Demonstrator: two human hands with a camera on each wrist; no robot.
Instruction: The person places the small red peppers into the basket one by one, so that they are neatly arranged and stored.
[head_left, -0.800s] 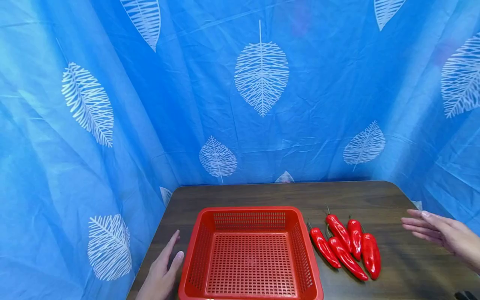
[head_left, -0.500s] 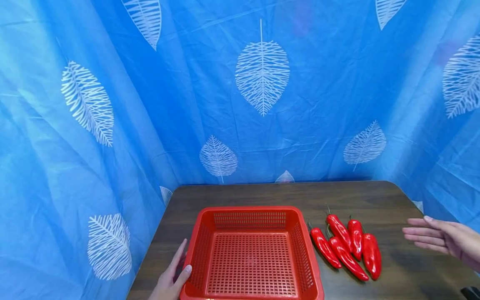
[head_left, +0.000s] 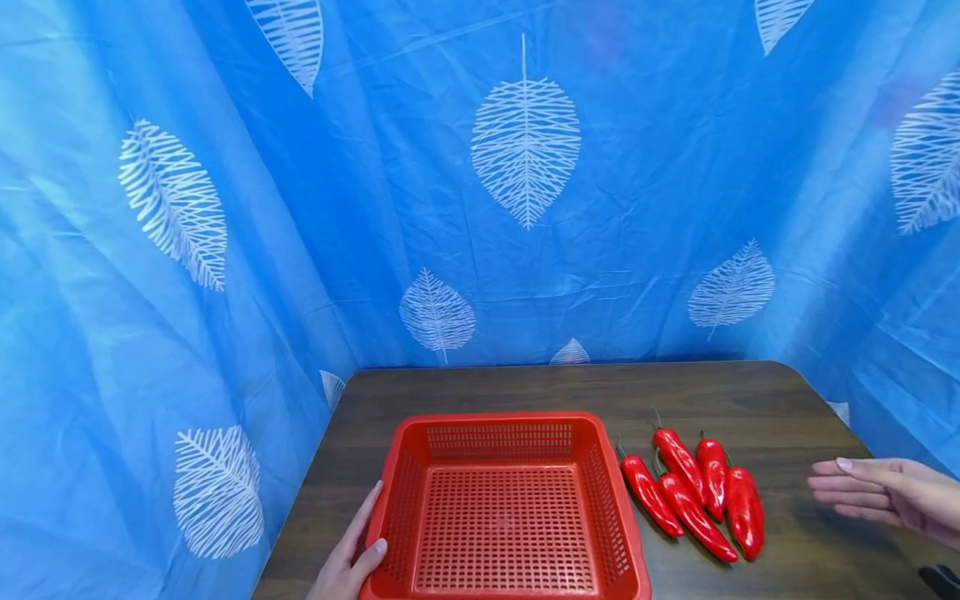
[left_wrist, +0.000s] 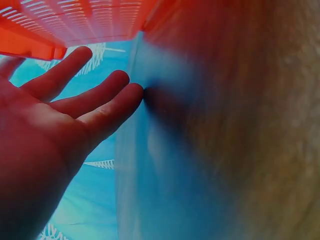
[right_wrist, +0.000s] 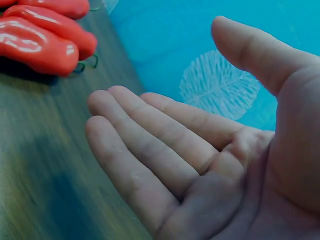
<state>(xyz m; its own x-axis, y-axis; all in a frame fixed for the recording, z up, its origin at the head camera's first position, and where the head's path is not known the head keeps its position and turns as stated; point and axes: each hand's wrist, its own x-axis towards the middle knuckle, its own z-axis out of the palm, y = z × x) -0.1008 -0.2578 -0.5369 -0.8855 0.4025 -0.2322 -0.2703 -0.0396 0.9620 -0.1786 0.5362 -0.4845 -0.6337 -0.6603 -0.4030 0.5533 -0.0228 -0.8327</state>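
A red plastic basket with slotted walls stands upright on the dark wooden table. At its left rim is my left hand: the thumb lies over the rim and the index finger runs along the outer side. Seen in the left wrist view, the other fingers are spread and fairly straight below the rim. Several glossy red chili peppers with green stems lie just right of the basket. Further right, my right hand is held with straight fingers, palm facing the peppers, apart from them and holding nothing.
Blue curtains with white leaf prints hang behind and at both sides of the table. A small black object shows at the lower right edge.
My left hand has moved right, from beside the basket to its left rim. The right hand has dropped slightly toward the near side. Basket and peppers stay essentially in place.
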